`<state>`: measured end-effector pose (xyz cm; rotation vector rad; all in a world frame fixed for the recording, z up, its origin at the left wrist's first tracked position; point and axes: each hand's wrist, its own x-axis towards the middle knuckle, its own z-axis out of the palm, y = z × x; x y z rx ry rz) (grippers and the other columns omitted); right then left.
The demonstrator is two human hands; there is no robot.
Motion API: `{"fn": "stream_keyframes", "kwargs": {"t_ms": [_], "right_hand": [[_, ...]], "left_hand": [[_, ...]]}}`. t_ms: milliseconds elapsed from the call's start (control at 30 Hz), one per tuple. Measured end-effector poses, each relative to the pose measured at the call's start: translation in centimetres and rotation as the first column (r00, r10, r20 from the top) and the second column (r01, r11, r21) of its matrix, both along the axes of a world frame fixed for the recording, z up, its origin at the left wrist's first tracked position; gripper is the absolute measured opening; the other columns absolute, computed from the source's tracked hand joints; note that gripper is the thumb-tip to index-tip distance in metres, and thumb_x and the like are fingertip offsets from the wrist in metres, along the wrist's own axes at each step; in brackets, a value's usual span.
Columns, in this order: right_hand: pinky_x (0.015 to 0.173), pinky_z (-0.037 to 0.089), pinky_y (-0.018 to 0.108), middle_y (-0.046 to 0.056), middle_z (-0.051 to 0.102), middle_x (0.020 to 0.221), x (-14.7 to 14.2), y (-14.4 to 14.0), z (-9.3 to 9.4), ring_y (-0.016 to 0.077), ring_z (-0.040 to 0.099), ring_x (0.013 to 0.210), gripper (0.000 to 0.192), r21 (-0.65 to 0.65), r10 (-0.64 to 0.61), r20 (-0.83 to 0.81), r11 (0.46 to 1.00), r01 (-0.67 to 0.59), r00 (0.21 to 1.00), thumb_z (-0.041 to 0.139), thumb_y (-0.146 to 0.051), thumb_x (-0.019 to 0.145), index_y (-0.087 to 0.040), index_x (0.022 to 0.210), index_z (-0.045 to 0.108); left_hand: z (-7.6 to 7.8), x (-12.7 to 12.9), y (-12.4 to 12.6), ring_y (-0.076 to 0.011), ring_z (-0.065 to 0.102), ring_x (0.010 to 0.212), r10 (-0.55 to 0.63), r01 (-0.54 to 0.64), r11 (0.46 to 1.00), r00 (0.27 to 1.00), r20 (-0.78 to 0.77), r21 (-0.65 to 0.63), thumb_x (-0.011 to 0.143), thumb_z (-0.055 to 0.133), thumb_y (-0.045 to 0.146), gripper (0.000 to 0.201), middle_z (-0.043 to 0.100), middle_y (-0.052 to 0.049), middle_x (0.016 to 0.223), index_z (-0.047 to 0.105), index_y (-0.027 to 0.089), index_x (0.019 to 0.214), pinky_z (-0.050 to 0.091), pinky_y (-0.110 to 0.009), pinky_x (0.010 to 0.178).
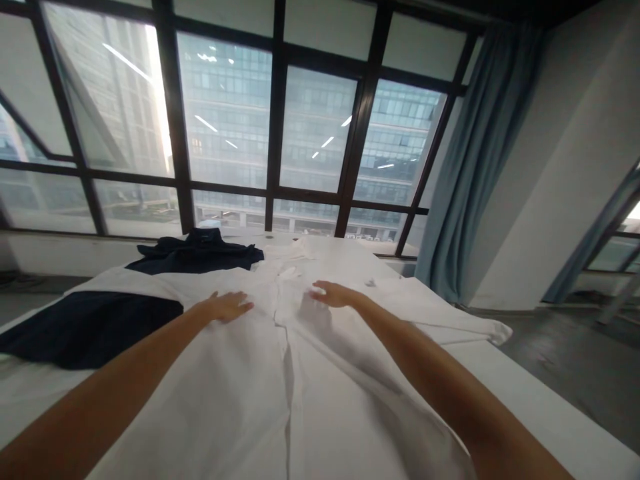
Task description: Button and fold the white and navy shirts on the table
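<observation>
A white long-sleeved shirt (240, 387) lies spread out front side up, its front opening running down the middle and its collar at the far end. My left hand (230, 306) rests on the left front, palm down with fingers stretched out. Over the right front is my right hand (334, 294), its fingers pointing left and apart. Folds and a shadow show in the cloth below it; whether the fingertips touch the fabric is hard to see. To the right stretches one sleeve (465, 323) of the shirt.
The white table (545, 400) reaches toward the windows. Dark navy clothing (200, 253) is heaped at its back left, and more dark cloth (95, 327) lies beside the left sleeve. A blue-grey curtain (480, 167) hangs at the right.
</observation>
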<state>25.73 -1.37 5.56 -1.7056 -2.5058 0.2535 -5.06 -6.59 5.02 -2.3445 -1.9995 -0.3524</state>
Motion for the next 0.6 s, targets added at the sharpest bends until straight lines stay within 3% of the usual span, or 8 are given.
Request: {"fn": "stream_keyframes", "kwargs": {"t_ms": [67, 133, 267, 367, 600], "right_hand": [[0.113, 0.026, 0.045, 0.011, 0.033, 0.152, -2.4, 0.1, -2.2, 0.0300, 0.030, 0.140, 0.074, -0.099, 0.005, 0.079, 0.995, 0.003, 0.997, 0.036, -0.070, 0.087, -0.022, 0.144, 0.041], [0.112, 0.018, 0.055, 0.011, 0.020, 0.157, -3.0, 0.4, -3.9, 0.0326, 0.018, 0.144, 0.081, -0.104, -0.046, 0.118, 0.993, 0.058, 0.992, 0.027, -0.074, 0.086, -0.024, 0.149, 0.030], [0.115, 0.007, 0.053, 0.008, 0.008, 0.160, -1.7, 1.2, -5.1, 0.0277, 0.006, 0.146, 0.084, -0.035, -0.065, 0.093, 0.997, 0.069, 0.994, 0.015, -0.075, 0.087, -0.023, 0.153, 0.016], [0.115, 0.005, 0.052, 0.007, 0.007, 0.160, -1.2, 1.3, -5.3, 0.0271, 0.005, 0.146, 0.086, -0.033, -0.064, 0.110, 0.997, 0.068, 0.992, 0.015, -0.076, 0.086, -0.023, 0.153, 0.014], [0.114, 0.008, 0.054, 0.008, 0.007, 0.160, -1.1, -1.6, -5.0, 0.0300, 0.006, 0.146, 0.086, -0.035, -0.041, 0.164, 0.998, 0.047, 0.986, 0.017, -0.075, 0.086, -0.021, 0.153, 0.014]], "left_hand": [[-1.5, -1.5, 1.0, -0.0257, 0.056, 0.111, -0.027, 0.026, 0.999, 1.000, -0.013, -0.038, 0.092, 0.056, 0.037, 0.040, 0.055, -0.010, 0.128, 0.054, 0.016, 0.125, 0.048, -0.047, 0.092], [-2.9, -2.7, 2.1, -0.0306, 0.045, 0.128, -0.062, 0.059, 0.995, 0.998, -0.032, -0.085, 0.095, 0.047, 0.044, 0.047, 0.047, -0.012, 0.141, 0.048, 0.021, 0.135, 0.037, -0.052, 0.104], [-4.5, -4.1, 3.9, -0.0314, 0.012, 0.145, -0.203, 0.183, 0.966, 0.975, -0.093, -0.184, 0.093, 0.026, 0.062, 0.069, 0.013, -0.008, 0.159, 0.020, 0.027, 0.152, 0.013, -0.055, 0.113], [-4.6, -4.6, 4.1, -0.0337, 0.004, 0.146, -0.278, 0.248, 0.944, 0.953, -0.118, -0.215, 0.087, 0.028, 0.070, 0.077, 0.002, -0.006, 0.159, 0.013, 0.031, 0.152, 0.010, -0.057, 0.112], [-3.5, -4.7, 2.4, -0.0367, 0.004, 0.145, -0.287, 0.239, 0.921, 0.950, -0.123, -0.306, 0.082, 0.035, 0.075, 0.081, 0.001, -0.006, 0.159, 0.017, 0.035, 0.151, 0.009, -0.061, 0.111]]}}
